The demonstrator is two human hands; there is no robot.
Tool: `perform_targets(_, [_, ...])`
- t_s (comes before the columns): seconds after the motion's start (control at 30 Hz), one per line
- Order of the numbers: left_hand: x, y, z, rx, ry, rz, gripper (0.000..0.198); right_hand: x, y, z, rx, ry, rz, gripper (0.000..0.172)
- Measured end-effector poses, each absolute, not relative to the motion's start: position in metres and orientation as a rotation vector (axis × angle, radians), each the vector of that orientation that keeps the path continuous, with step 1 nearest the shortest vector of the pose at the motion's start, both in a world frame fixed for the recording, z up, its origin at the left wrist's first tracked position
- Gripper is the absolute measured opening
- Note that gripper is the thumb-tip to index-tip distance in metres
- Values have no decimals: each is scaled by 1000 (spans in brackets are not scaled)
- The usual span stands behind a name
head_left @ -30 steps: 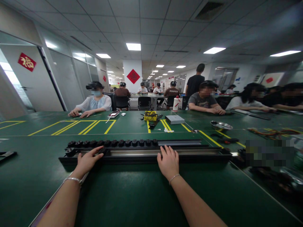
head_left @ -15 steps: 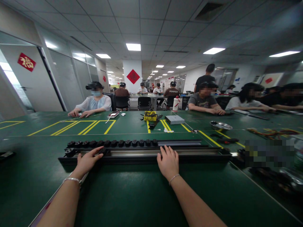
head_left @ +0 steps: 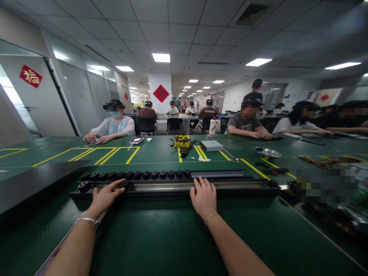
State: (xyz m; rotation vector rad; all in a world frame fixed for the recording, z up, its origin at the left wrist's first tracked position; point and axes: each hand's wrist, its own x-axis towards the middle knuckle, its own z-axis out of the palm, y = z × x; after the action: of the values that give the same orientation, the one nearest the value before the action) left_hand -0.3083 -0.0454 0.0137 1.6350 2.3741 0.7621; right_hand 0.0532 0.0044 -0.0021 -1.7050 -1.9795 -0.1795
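Note:
A long black track with a metallic inner strip lies crosswise on the green table. My left hand is over its left part, thumb and forefinger closed about a small black round-topped block seated on the track; the fingers partly cover it. Left of that hand, another such block sits near the track's end. My right hand lies flat on the track right of its middle, fingers stretched out and holding nothing. Just behind, a row of several similar black blocks stands on a second track.
A dark flat panel reaches in from the left. Beyond the tracks are a yellow box with cables, a grey box, a metal bowl and a white bottle. Several people sit across the table.
A dark flat panel has come into view at the left, covering part of the table. Both hands and the tracks keep their places; the view has shifted very slightly.

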Motion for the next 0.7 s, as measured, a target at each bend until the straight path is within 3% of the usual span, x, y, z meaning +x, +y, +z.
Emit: perform_targets(0.7, [-308,-46,13,1603,2343,776,41,54,6,-4,-1695,-1973,-183,45])
